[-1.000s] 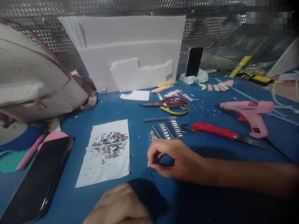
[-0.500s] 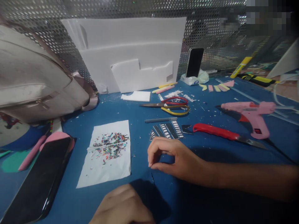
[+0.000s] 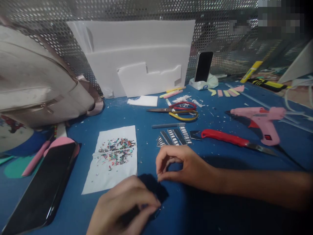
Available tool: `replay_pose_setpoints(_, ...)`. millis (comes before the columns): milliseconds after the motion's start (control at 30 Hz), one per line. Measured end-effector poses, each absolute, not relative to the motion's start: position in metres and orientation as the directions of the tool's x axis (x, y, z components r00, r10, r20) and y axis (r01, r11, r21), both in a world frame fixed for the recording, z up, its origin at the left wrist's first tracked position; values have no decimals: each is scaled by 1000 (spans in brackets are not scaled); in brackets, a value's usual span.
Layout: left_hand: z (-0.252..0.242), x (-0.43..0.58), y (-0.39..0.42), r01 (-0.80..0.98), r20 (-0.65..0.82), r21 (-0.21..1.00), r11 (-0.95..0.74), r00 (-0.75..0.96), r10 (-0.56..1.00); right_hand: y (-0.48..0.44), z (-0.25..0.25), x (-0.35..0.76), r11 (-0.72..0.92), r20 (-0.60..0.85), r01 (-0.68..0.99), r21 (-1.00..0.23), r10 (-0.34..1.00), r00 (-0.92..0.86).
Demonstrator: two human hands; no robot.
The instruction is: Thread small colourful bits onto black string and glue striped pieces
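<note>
My left hand (image 3: 127,204) is low in the middle, thumb and fingertips pinched together. A small dark, shiny bit shows by those fingertips, too blurred to name. Above and to the right, my right hand (image 3: 183,166) curls into a ring with its thumb and fingertips pressed together; whatever they may hold is too small to make out. Left of the hands lies a white paper sheet (image 3: 97,181) bearing many colourful shiny scraps (image 3: 117,151). Just beyond my right hand is a flat piece with black and white stripes (image 3: 174,137).
Scissors (image 3: 171,111), a red-handled cutter (image 3: 225,137) and a pink glue gun (image 3: 264,117) lie on the blue table. A black phone (image 3: 41,192) and a pale bag (image 3: 41,78) occupy the left. White foam boards (image 3: 137,36) stand at the back.
My left hand has risen toward my right hand, and its pinched thumb and fingers have come into view. My right hand has barely moved.
</note>
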State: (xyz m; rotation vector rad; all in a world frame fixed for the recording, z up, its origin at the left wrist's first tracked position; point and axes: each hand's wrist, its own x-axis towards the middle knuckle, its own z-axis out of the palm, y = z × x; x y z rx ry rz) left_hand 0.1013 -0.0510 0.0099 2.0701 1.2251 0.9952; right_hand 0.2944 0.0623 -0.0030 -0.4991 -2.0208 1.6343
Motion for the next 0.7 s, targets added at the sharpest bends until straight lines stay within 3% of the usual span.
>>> replay_pose_setpoints(133, 9, 101, -48, 547, 218, 793, -268, 156, 963, 62, -3, 295, 237, 163, -30, -971, 565, -809)
replay_pose_setpoints(300, 7, 102, -48, 548, 178, 818, -176, 50, 983, 61, 1, 295, 192, 164, -53, -980, 624, -764)
replay_pose_setpoints(467, 6, 99, -45, 557, 165, 819, -143, 11, 986, 58, 3, 294, 150, 131, -38, -988, 687, -715)
replay_pose_setpoints(700, 5, 96, -45, 576, 176, 800, -166, 38, 984, 54, 1, 294, 88, 143, -113, -990, 630, -764)
